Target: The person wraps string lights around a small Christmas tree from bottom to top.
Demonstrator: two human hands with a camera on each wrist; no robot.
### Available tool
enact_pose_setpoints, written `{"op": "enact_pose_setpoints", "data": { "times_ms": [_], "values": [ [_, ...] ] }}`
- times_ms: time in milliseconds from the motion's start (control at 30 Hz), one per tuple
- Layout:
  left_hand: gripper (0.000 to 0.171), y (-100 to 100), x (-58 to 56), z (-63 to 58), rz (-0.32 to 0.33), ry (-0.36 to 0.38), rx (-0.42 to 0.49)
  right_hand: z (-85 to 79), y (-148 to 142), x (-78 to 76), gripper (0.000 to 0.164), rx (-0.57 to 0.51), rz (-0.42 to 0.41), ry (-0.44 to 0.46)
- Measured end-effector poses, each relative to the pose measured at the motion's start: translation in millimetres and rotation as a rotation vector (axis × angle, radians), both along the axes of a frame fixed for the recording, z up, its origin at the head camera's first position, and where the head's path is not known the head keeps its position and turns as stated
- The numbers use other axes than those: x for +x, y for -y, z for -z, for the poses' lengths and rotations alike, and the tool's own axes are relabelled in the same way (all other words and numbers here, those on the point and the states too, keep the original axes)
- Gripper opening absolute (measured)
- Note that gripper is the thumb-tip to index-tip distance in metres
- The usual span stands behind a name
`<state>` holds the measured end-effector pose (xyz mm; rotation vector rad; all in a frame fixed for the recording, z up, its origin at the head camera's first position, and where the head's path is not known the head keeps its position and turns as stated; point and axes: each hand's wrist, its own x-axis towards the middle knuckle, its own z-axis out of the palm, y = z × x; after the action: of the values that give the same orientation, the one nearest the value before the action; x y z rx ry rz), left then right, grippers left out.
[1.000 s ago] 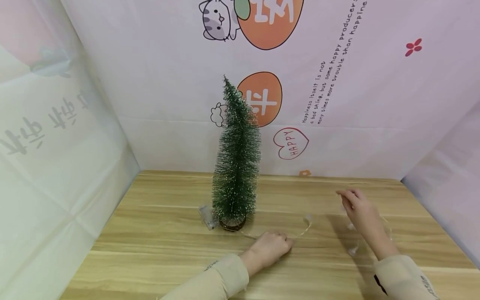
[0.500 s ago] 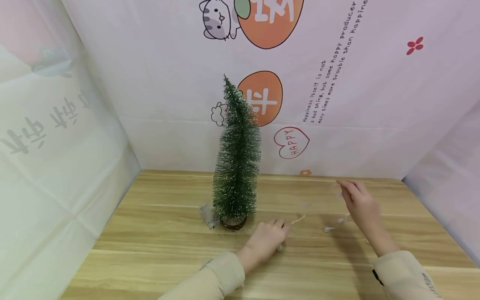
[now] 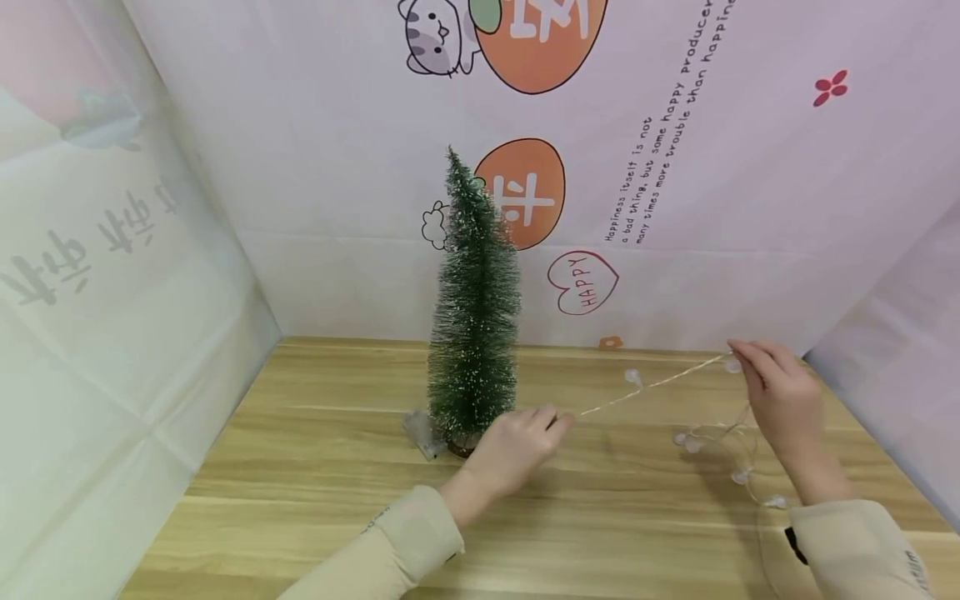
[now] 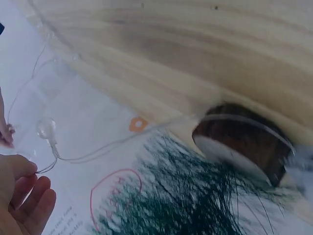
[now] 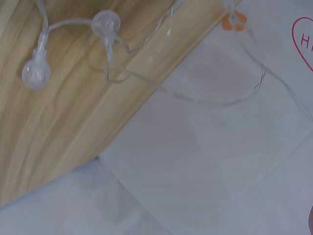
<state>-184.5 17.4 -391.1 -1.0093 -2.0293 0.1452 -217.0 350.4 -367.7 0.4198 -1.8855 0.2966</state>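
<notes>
A green artificial Christmas tree (image 3: 474,317) with white-flecked bristles stands upright on the table. My left hand (image 3: 517,446), just right of the tree's foot, pinches the wire of a string light. In the left wrist view the wire (image 4: 107,146) runs from those fingers to the brown tree base (image 4: 244,139) and passes around it. Farther right, my raised right hand (image 3: 783,400) pinches the same string light (image 3: 682,375), which stretches taut between both hands. One clear bulb (image 3: 633,379) hangs on that stretch. Several more bulbs (image 5: 36,73) dangle below the right hand.
A small clear box (image 3: 422,433) lies left of the tree base, partly behind the bristles. The wooden table (image 3: 300,517) meets a printed cloth backdrop (image 3: 337,167) behind, with cloth walls on both sides. A loose wire loop trails beneath the right forearm.
My right hand has moved right and up, and the left hand leftward and up toward the tree base. The slack wire between them has straightened. Bulbs have lifted with the right hand.
</notes>
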Motion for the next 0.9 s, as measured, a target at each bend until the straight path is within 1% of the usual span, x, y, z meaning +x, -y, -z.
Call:
{"op": "enact_pose_setpoints", "data": {
  "times_ms": [100, 267, 433, 533, 667, 767, 900],
  "values": [
    [0.017, 5, -0.7, -3.4, 0.001, -0.001, 0.018, -3.3, -5, 1.4, 0.013, 0.059, 0.012, -0.012],
    [0.017, 10, -0.7, -3.4, 0.01, 0.015, 0.028, -7.2, -10, 3.3, 0.012, 0.077, 0.019, -0.016],
    [0.014, 15, 1.8, -3.6, 0.035, -0.006, 0.047, -8.5, -12, 5.9, 0.014, 0.095, 0.012, -0.015],
    [0.012, 17, 1.5, -5.8, 0.048, -0.034, 0.059, -9.5, -15, 6.6, 0.025, 0.106, 0.01, -0.014],
    [0.011, 19, -0.1, -7.4, 0.048, -0.067, 0.06, -11.1, -19, 5.8, 0.041, 0.129, -0.008, -0.028],
    [0.012, 21, -0.9, -6.4, 0.038, -0.058, 0.056, -11.8, -22, 7.6, 0.044, 0.178, -0.017, -0.023],
    [0.011, 23, -1.2, -3.1, 0.032, -0.042, 0.052, -10.1, -26, 15.5, 0.046, 0.259, -0.028, 0.029]
  ]
}}
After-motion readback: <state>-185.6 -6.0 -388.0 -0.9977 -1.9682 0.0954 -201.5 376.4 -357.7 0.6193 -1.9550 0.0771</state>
